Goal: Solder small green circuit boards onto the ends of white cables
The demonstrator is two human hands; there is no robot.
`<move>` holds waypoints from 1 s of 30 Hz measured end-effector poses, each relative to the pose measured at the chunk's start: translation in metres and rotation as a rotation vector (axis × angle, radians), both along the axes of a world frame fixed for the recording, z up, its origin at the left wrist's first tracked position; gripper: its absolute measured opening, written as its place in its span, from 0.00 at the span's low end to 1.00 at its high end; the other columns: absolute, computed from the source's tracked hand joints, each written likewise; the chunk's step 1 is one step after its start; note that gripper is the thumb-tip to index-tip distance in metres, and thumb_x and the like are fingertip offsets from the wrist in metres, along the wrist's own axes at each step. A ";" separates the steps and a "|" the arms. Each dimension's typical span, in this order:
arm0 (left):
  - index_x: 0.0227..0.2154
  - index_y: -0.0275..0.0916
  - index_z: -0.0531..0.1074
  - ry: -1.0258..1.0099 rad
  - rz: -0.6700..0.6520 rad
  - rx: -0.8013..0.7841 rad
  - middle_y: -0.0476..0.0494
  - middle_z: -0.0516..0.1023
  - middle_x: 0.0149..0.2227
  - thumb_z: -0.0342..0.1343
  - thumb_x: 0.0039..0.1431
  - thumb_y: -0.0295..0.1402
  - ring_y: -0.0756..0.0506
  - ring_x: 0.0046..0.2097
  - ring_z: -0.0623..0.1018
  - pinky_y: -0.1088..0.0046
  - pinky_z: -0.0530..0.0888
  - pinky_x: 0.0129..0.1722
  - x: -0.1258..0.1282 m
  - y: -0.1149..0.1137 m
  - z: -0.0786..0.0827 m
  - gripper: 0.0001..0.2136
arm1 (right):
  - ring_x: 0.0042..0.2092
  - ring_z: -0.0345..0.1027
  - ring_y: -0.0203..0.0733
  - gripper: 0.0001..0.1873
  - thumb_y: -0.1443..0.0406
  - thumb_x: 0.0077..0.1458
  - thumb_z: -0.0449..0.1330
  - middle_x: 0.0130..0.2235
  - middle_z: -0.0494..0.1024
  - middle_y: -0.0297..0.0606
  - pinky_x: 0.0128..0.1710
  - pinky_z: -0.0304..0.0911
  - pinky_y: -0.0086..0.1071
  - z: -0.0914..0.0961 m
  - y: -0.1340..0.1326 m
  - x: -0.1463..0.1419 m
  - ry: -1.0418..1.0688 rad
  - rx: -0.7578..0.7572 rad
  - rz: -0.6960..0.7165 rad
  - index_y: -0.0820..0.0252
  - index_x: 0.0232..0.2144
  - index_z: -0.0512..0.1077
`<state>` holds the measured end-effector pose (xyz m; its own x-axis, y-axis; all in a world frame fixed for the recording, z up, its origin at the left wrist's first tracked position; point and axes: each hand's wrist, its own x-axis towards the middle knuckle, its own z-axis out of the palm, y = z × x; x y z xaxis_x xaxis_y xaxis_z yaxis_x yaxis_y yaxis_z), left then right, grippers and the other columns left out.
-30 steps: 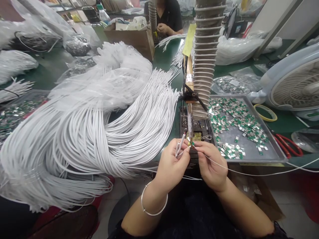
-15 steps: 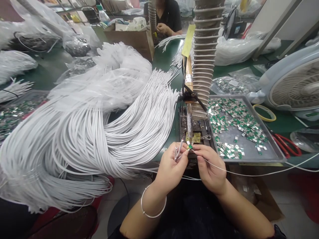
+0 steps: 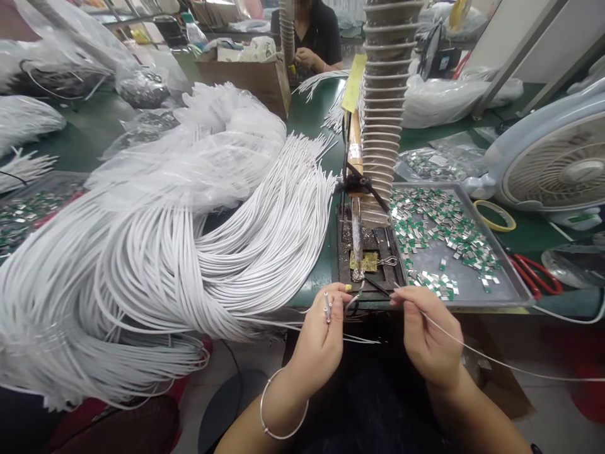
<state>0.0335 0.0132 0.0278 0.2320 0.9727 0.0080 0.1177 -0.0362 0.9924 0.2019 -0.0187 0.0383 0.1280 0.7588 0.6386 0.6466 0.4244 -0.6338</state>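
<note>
Green worktable (image 3: 309,120), white fan (image 3: 553,170) at its right, cardboard box (image 3: 255,79) at the far end.

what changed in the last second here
Both hands drew back from the soldering iron tip toward the body and moved apart. The left hand keeps its pinch on the white cable end, now lower; the right hand, gripping the thin wire, shifted right and down. Nothing was let go. The cable bundle, parts tray and fan stayed put.
</note>
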 end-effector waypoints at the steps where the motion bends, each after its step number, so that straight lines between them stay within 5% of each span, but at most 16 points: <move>1: 0.35 0.39 0.71 0.003 0.011 0.001 0.39 0.71 0.43 0.44 0.63 0.38 0.44 0.47 0.70 0.66 0.64 0.49 -0.001 0.000 0.000 0.13 | 0.34 0.71 0.38 0.14 0.75 0.54 0.52 0.33 0.75 0.37 0.35 0.68 0.34 0.000 0.001 0.004 -0.006 -0.003 -0.040 0.57 0.41 0.69; 7: 0.35 0.38 0.68 -0.186 -0.071 -0.257 0.56 0.55 0.19 0.45 0.62 0.45 0.52 0.22 0.57 0.75 0.57 0.24 0.002 0.003 -0.004 0.15 | 0.37 0.71 0.41 0.08 0.69 0.57 0.51 0.34 0.76 0.38 0.38 0.66 0.35 0.003 0.018 0.034 -0.245 -0.141 -0.245 0.57 0.37 0.69; 12: 0.31 0.38 0.66 -0.434 -0.069 -0.391 0.58 0.52 0.19 0.55 0.54 0.47 0.54 0.21 0.53 0.76 0.53 0.22 0.007 0.008 -0.005 0.16 | 0.34 0.70 0.43 0.08 0.67 0.55 0.51 0.33 0.76 0.39 0.35 0.66 0.36 0.001 0.034 0.051 -0.385 -0.259 -0.234 0.58 0.36 0.70; 20: 0.31 0.39 0.67 -0.521 -0.027 -0.388 0.51 0.65 0.27 0.58 0.54 0.41 0.53 0.26 0.61 0.75 0.60 0.27 0.008 0.008 -0.006 0.11 | 0.38 0.69 0.44 0.10 0.70 0.52 0.51 0.35 0.75 0.41 0.37 0.65 0.38 -0.002 0.058 0.059 -0.428 -0.408 -0.119 0.59 0.35 0.69; 30: 0.30 0.38 0.66 -0.599 -0.010 -0.424 0.53 0.64 0.26 0.60 0.52 0.41 0.55 0.24 0.61 0.75 0.59 0.26 0.015 0.009 0.001 0.13 | 0.31 0.67 0.41 0.06 0.69 0.51 0.53 0.30 0.71 0.38 0.31 0.63 0.34 -0.003 0.056 0.061 -0.366 -0.325 -0.172 0.58 0.32 0.69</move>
